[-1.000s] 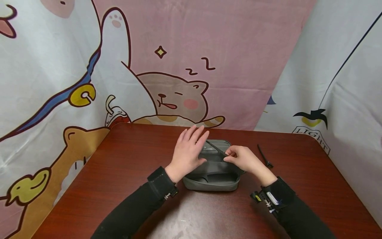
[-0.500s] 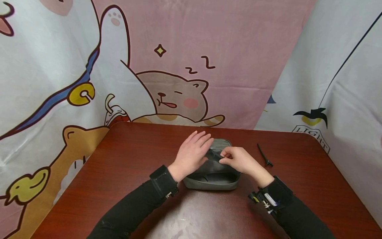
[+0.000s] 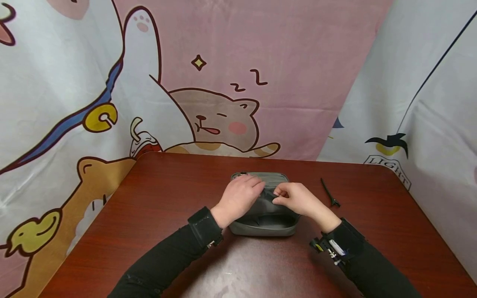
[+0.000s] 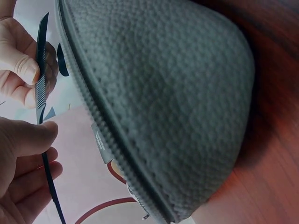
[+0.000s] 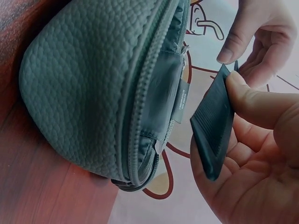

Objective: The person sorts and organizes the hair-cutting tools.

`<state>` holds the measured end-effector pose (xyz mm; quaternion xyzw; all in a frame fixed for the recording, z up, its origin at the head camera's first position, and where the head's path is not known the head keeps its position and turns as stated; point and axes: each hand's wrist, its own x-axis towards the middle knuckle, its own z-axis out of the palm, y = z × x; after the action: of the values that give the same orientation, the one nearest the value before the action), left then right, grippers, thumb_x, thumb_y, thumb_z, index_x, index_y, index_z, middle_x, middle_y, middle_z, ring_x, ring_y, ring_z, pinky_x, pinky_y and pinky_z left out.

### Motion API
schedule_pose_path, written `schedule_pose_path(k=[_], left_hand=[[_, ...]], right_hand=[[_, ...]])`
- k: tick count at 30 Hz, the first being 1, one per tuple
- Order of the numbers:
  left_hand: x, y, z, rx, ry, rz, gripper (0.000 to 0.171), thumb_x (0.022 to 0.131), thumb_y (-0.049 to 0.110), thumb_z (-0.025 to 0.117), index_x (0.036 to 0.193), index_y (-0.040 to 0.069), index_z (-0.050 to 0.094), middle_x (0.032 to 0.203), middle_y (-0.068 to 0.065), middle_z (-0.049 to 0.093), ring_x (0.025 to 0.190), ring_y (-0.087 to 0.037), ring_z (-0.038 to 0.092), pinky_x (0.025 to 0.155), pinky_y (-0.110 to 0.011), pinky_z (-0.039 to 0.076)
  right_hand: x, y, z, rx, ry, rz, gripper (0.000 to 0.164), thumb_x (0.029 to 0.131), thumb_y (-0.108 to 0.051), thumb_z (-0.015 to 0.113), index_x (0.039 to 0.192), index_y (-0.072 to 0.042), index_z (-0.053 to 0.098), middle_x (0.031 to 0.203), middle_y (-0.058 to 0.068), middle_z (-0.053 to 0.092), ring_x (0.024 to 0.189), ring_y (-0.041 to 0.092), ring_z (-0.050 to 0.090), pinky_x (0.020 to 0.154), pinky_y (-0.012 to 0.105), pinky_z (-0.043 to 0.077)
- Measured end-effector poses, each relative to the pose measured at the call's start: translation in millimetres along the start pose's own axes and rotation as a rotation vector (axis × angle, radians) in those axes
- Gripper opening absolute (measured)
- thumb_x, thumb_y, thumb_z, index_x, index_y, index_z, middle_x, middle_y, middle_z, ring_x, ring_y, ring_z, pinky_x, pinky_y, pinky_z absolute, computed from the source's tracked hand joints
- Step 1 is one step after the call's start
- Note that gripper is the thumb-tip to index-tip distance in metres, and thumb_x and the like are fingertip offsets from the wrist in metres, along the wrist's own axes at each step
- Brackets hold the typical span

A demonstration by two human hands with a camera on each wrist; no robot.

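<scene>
A grey-green zippered pouch (image 3: 262, 230) with a pebbled surface stands unzipped on the table, its lid folded toward the back. Over its opening, my right hand (image 3: 299, 201) pinches the toothed part of a black tail comb (image 5: 214, 119) between thumb and fingers. The comb's thin tail runs across to my left hand (image 3: 238, 198), whose thumb and fingers pinch it, as the left wrist view shows. From the head view the comb is mostly hidden by both hands. Inside the pouch, a dark lining and a small printed label (image 5: 181, 100) show.
A slim black clip-like piece (image 3: 329, 193) lies on the brown table (image 3: 179, 182) to the right of the pouch. Behind the table hangs a cartoon-printed cloth (image 3: 298, 82). Both wrists carry strapped-on cameras.
My left hand has moved slightly right and its raised fingers have lowered and curled onto the comb's tail. My right hand has shifted a little left with the comb.
</scene>
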<state>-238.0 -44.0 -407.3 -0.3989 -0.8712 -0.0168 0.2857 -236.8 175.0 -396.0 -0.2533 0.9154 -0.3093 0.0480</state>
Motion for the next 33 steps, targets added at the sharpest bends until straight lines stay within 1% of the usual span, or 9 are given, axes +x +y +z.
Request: schedule_pose_path(k=[2, 5, 10, 17, 22, 24, 26, 30, 33], left_hand=[[0.2, 0.6, -0.5, 0.011, -0.003, -0.001, 0.02, 0.094, 0.012, 0.069, 0.113, 0.012, 0.074, 0.108, -0.001, 0.071, 0.104, -0.016, 0.064, 0.093, -0.031, 0.049], [-0.2, 1.1, -1.1, 0.036, 0.007, 0.006, 0.018, 0.093, 0.011, 0.07, 0.11, 0.014, 0.076, 0.104, 0.001, 0.072, 0.099, -0.015, 0.065, 0.088, -0.031, 0.051], [-1.3, 1.3, -0.3, 0.078, 0.057, 0.03, 0.013, 0.091, 0.012, 0.071, 0.101, 0.016, 0.078, 0.093, 0.002, 0.071, 0.087, -0.015, 0.065, 0.075, -0.029, 0.054], [-3.7, 1.1, 1.1, 0.127, 0.084, 0.058, 0.007, 0.091, 0.012, 0.072, 0.088, 0.017, 0.076, 0.079, 0.003, 0.066, 0.072, -0.014, 0.062, 0.059, -0.026, 0.051], [-5.1, 1.5, 0.0, 0.153, 0.089, 0.071, 0.009, 0.09, 0.012, 0.072, 0.084, 0.017, 0.075, 0.077, 0.002, 0.065, 0.068, -0.014, 0.061, 0.056, -0.026, 0.05], [-5.5, 1.5, -0.6, 0.156, 0.083, 0.072, 0.008, 0.09, 0.012, 0.073, 0.085, 0.017, 0.075, 0.078, 0.002, 0.066, 0.069, -0.014, 0.062, 0.057, -0.026, 0.051], [-5.8, 1.6, -1.9, 0.16, 0.071, 0.067, 0.007, 0.09, 0.012, 0.073, 0.086, 0.017, 0.076, 0.08, 0.002, 0.068, 0.071, -0.014, 0.063, 0.058, -0.026, 0.052], [-7.0, 1.2, -6.0, 0.165, 0.05, 0.048, 0.005, 0.089, 0.013, 0.074, 0.088, 0.017, 0.076, 0.084, 0.003, 0.07, 0.076, -0.013, 0.065, 0.062, -0.027, 0.054], [-9.2, -0.2, -7.4, 0.155, 0.054, 0.033, 0.006, 0.088, 0.011, 0.074, 0.087, 0.017, 0.076, 0.083, 0.003, 0.069, 0.075, -0.013, 0.065, 0.061, -0.027, 0.053]], right_hand=[[-0.4, -0.3, -0.1, 0.005, -0.004, -0.008, 0.011, 0.09, -0.015, 0.073, 0.091, -0.009, 0.064, 0.083, -0.003, 0.061, 0.074, 0.012, 0.056, 0.068, 0.034, 0.045], [-0.7, -0.9, 0.3, 0.008, -0.008, -0.019, 0.01, 0.09, -0.014, 0.073, 0.092, -0.009, 0.065, 0.083, -0.003, 0.061, 0.075, 0.012, 0.056, 0.068, 0.034, 0.046], [-0.2, -1.8, 1.0, 0.004, -0.006, -0.035, 0.008, 0.09, -0.014, 0.073, 0.091, -0.009, 0.066, 0.081, -0.004, 0.062, 0.073, 0.011, 0.055, 0.066, 0.033, 0.045], [0.8, -4.0, -0.6, -0.01, 0.004, -0.029, 0.006, 0.091, -0.013, 0.072, 0.089, -0.01, 0.067, 0.08, -0.004, 0.062, 0.071, 0.011, 0.054, 0.065, 0.032, 0.045], [1.9, -4.7, -2.4, -0.005, -0.005, -0.02, 0.006, 0.091, -0.013, 0.072, 0.093, -0.009, 0.069, 0.083, -0.003, 0.064, 0.074, 0.012, 0.058, 0.068, 0.034, 0.048], [2.0, -4.7, -3.6, -0.002, -0.012, -0.021, 0.009, 0.092, -0.015, 0.072, 0.097, -0.008, 0.07, 0.087, -0.003, 0.066, 0.078, 0.013, 0.06, 0.07, 0.035, 0.049], [1.5, -4.0, -5.8, 0.012, -0.017, -0.03, 0.016, 0.093, -0.019, 0.07, 0.104, -0.007, 0.07, 0.093, -0.001, 0.067, 0.084, 0.016, 0.063, 0.073, 0.037, 0.052], [-1.0, -1.5, -12.5, 0.061, 0.011, -0.038, 0.034, 0.097, -0.026, 0.066, 0.121, -0.003, 0.066, 0.109, 0.006, 0.069, 0.098, 0.023, 0.066, 0.082, 0.042, 0.053], [-3.9, 2.4, -19.7, 0.093, 0.04, -0.012, 0.042, 0.099, -0.031, 0.061, 0.129, -0.002, 0.061, 0.118, 0.01, 0.066, 0.106, 0.027, 0.064, 0.087, 0.045, 0.052]])
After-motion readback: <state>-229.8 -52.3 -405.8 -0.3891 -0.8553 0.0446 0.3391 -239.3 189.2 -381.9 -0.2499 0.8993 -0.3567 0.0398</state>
